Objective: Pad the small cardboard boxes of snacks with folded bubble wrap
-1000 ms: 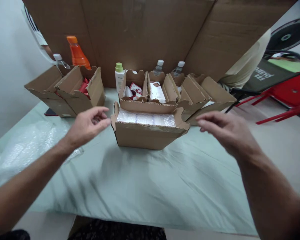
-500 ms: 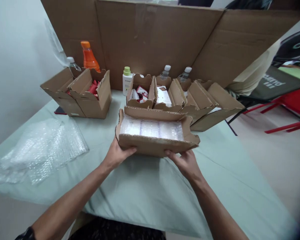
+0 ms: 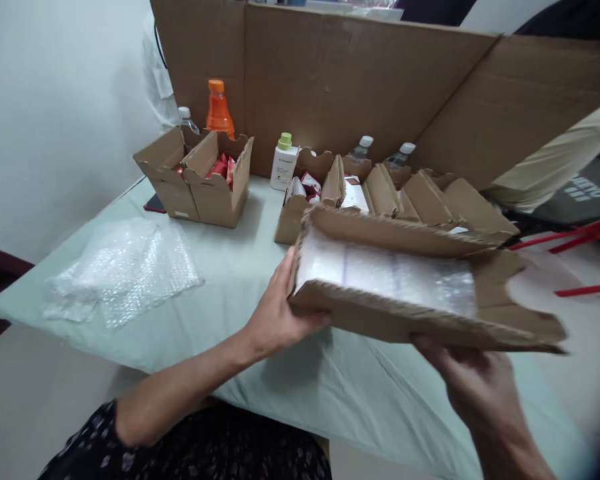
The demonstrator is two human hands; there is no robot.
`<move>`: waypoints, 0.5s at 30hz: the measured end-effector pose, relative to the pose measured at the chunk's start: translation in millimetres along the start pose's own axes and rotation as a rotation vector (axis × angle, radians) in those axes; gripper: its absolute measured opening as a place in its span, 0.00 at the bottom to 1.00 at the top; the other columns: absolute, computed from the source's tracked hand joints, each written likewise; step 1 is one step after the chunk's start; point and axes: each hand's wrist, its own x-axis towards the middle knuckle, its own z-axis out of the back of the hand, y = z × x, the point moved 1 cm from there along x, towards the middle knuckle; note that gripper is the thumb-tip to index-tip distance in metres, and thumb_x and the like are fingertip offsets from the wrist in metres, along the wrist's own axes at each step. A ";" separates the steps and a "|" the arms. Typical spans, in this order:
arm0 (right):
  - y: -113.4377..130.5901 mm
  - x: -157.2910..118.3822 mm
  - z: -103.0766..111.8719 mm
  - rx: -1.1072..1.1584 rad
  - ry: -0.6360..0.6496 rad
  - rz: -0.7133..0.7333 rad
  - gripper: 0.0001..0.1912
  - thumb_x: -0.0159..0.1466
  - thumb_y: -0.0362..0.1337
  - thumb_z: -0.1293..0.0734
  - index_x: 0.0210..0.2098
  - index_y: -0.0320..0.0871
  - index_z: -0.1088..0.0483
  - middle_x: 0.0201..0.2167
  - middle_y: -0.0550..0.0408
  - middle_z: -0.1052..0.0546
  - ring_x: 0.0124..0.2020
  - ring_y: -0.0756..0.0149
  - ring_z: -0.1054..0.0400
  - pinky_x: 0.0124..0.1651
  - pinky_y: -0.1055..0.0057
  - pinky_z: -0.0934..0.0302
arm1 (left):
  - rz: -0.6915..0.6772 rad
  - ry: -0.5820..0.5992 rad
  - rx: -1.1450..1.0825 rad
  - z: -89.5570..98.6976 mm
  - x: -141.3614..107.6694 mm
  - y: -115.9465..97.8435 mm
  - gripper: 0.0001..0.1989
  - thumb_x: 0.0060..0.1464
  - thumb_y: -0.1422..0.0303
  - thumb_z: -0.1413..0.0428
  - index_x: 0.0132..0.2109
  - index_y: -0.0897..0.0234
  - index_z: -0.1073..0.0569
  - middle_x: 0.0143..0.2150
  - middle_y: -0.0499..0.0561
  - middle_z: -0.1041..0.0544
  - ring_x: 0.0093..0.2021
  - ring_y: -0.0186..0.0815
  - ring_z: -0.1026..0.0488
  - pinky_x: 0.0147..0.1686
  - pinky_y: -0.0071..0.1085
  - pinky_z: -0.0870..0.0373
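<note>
Both hands carry a long, open-topped cardboard box (image 3: pixel 360 321) above the table, tilted with its right end lower and closer to me. A bubble-wrapped bundle (image 3: pixel 380 270) lies inside it. My left hand (image 3: pixel 283 317) grips the left end, thumb on the front wall and fingers around the side. My right hand (image 3: pixel 473 377) holds the front and underside right of the middle, its fingers partly hidden below. Just behind stands a row of open cardboard boxes; one (image 3: pixel 293 223) has small red-and-white packets inside.
Two joined boxes (image 3: pixel 213 200) with red packets stand at the left, near an orange bottle (image 3: pixel 220 117). A white bottle (image 3: pixel 283 163) has a green cap. Bubble wrap sheets (image 3: pixel 130 267) lie on the left of the table. A tall cardboard panel (image 3: pixel 355 87) stands behind.
The held box has moved right and closer to me, rising off the table area and tilting down to the right. Both hands moved with it, and the view shifted.
</note>
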 end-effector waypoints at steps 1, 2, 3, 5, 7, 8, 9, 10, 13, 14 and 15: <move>-0.2 -5.2 -4.3 -0.010 0.051 -0.018 0.23 0.56 0.56 0.23 0.43 0.49 0.20 0.43 0.47 0.15 0.46 0.43 0.21 0.51 0.47 0.26 | 0.041 -0.046 0.020 0.8 -17.0 7.0 0.49 0.49 0.53 0.31 0.73 0.59 0.41 0.64 0.63 0.28 0.67 0.60 0.33 0.67 0.60 0.34; 1.7 -7.4 -13.0 -0.001 0.119 -0.029 0.24 0.55 0.57 0.23 0.44 0.49 0.19 0.45 0.46 0.15 0.48 0.41 0.21 0.53 0.46 0.27 | 0.081 -0.103 0.037 4.4 -34.4 14.6 0.45 0.50 0.53 0.32 0.71 0.60 0.38 0.61 0.63 0.25 0.66 0.59 0.31 0.66 0.59 0.32; 5.5 -5.8 -25.7 0.029 0.202 -0.027 0.26 0.55 0.58 0.23 0.45 0.48 0.20 0.46 0.45 0.16 0.50 0.40 0.22 0.54 0.46 0.27 | 0.118 -0.157 0.054 10.1 -50.9 22.2 0.42 0.51 0.53 0.32 0.68 0.61 0.35 0.58 0.63 0.23 0.65 0.59 0.29 0.65 0.59 0.31; 16.0 8.4 -58.8 0.134 0.360 -0.013 0.29 0.54 0.60 0.23 0.47 0.46 0.20 0.48 0.44 0.16 0.52 0.41 0.23 0.55 0.48 0.27 | 0.165 -0.264 0.096 25.4 -76.8 35.3 0.35 0.53 0.52 0.34 0.63 0.62 0.30 0.55 0.61 0.21 0.62 0.57 0.26 0.64 0.57 0.29; 28.1 33.0 -96.5 0.251 0.486 0.005 0.35 0.53 0.62 0.23 0.50 0.44 0.22 0.51 0.43 0.17 0.54 0.41 0.24 0.55 0.50 0.28 | 0.178 -0.374 0.137 40.6 -90.6 44.0 0.32 0.54 0.52 0.35 0.61 0.63 0.29 0.55 0.61 0.21 0.61 0.55 0.25 0.65 0.55 0.30; 34.1 46.7 -115.4 0.300 0.541 0.019 0.38 0.52 0.63 0.23 0.51 0.43 0.23 0.52 0.43 0.18 0.55 0.41 0.25 0.56 0.49 0.28 | 0.174 -0.428 0.153 46.7 -93.2 46.9 0.32 0.55 0.52 0.35 0.61 0.63 0.30 0.57 0.61 0.21 0.61 0.54 0.25 0.66 0.55 0.32; 40.1 60.0 -133.8 0.346 0.589 0.038 0.41 0.50 0.63 0.22 0.53 0.42 0.24 0.53 0.42 0.19 0.56 0.41 0.25 0.57 0.49 0.29 | 0.167 -0.476 0.165 51.3 -93.5 49.2 0.34 0.55 0.52 0.35 0.63 0.63 0.32 0.58 0.61 0.22 0.62 0.53 0.26 0.67 0.54 0.33; 45.9 72.2 -151.3 0.396 0.623 0.063 0.43 0.50 0.63 0.22 0.55 0.42 0.26 0.55 0.41 0.20 0.57 0.41 0.26 0.59 0.49 0.31 | 0.158 -0.517 0.171 54.5 -92.0 51.4 0.36 0.56 0.53 0.35 0.65 0.64 0.35 0.60 0.62 0.24 0.63 0.52 0.27 0.68 0.54 0.34; 59.5 97.9 -195.4 0.546 0.640 0.185 0.52 0.50 0.63 0.22 0.65 0.42 0.35 0.65 0.41 0.28 0.66 0.43 0.34 0.68 0.50 0.39 | 0.147 -0.619 0.180 56.5 -84.1 61.7 0.41 0.58 0.57 0.37 0.71 0.63 0.46 0.65 0.65 0.30 0.64 0.51 0.28 0.66 0.52 0.32; 61.7 102.1 -206.7 0.579 0.619 0.226 0.55 0.51 0.63 0.22 0.69 0.42 0.38 0.68 0.40 0.32 0.70 0.44 0.38 0.71 0.50 0.43 | 0.137 -0.632 0.193 55.1 -82.1 66.5 0.42 0.59 0.59 0.38 0.73 0.62 0.49 0.67 0.66 0.32 0.64 0.51 0.28 0.66 0.53 0.31; 62.4 104.1 -216.4 0.597 0.589 0.253 0.57 0.51 0.63 0.23 0.71 0.43 0.42 0.71 0.40 0.36 0.73 0.45 0.43 0.74 0.51 0.48 | 0.119 -0.627 0.213 53.2 -81.1 71.7 0.43 0.60 0.60 0.39 0.74 0.61 0.53 0.70 0.67 0.36 0.66 0.52 0.30 0.66 0.53 0.31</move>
